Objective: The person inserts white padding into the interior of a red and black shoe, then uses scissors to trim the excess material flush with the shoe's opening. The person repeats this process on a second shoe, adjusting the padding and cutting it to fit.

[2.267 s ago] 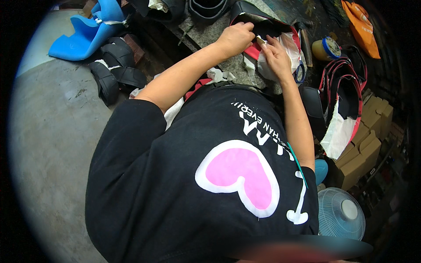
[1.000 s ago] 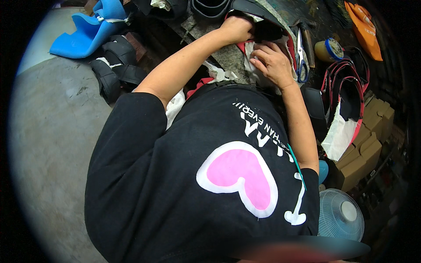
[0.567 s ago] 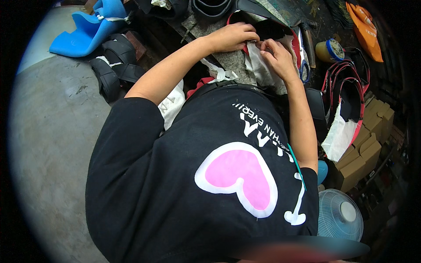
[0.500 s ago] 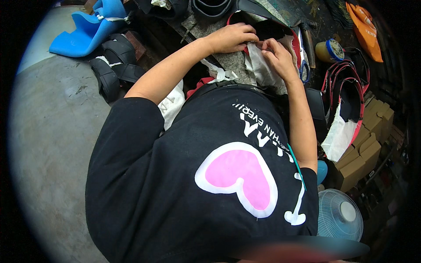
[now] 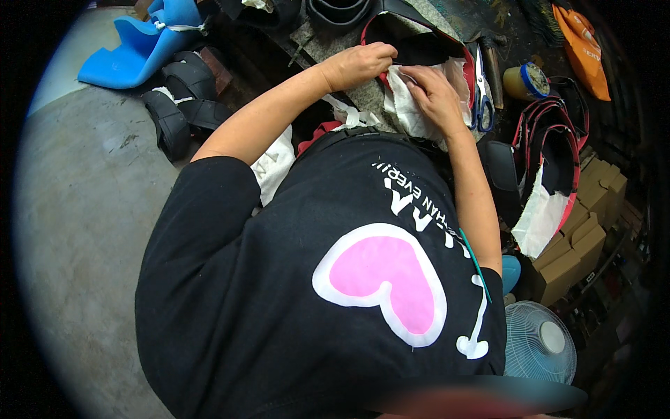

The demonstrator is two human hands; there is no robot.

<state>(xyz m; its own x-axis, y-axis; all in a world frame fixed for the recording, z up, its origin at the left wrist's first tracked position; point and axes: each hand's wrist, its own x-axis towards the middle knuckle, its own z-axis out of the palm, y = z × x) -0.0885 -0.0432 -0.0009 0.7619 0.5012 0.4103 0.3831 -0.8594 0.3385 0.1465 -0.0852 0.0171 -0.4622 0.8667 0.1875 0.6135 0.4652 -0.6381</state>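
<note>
A black curved piece with red edging (image 5: 419, 26) and white cloth lining (image 5: 403, 106) lies before me at the top of the view. My left hand (image 5: 357, 67) is closed in a pinch at the lining's upper left edge, by the red trim. What its fingertips hold is too small to make out. My right hand (image 5: 438, 100) grips the white cloth, fingers bent over its top edge and thumb on the near side. Scissors with dark blue handles (image 5: 483, 112) lie just right of the piece, beside a hammer (image 5: 493, 70).
Right of the tools stand a yellowish jar with a blue rim (image 5: 525, 81) and a stack of red-edged black pieces (image 5: 551, 140). Farther right are cardboard boxes (image 5: 576, 251) and a fan (image 5: 541, 342). Blue foam (image 5: 132, 56) and black padded pieces (image 5: 183, 105) lie at the left.
My left hand has drawn slightly left, away from my right. The right fingers have shifted left along the cloth and reach lower over it. More of the white lining shows.
</note>
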